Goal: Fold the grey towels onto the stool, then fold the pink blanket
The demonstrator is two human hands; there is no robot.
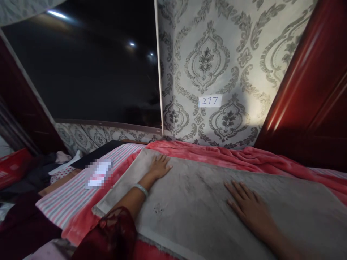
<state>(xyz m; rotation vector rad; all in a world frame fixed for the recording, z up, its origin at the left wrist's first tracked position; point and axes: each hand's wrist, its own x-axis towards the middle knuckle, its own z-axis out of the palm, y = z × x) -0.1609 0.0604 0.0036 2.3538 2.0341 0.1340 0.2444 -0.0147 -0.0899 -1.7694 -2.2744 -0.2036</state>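
Observation:
A grey plush mat point(187, 206) lies spread out over a pink-red fleece blanket point(206, 153). My left hand point(159, 167) rests flat near the mat's far left corner, fingers spread, with a pale bracelet point(141, 188) on the wrist. Further right, my right hand point(248, 207) lies palm down on the mat with its fingers apart. Neither hand grips anything. Dark smudges and a small light patch show on the mat's surface. The mat's near right part runs out of view.
Under the blanket is a striped cloth point(65, 195), with a blurred-out white item point(99, 175) on it. A large black television point(89, 68) hangs on the wall behind. A paper marked 277 point(210, 101) is on the wallpaper. Clothes point(24, 213) are piled at left.

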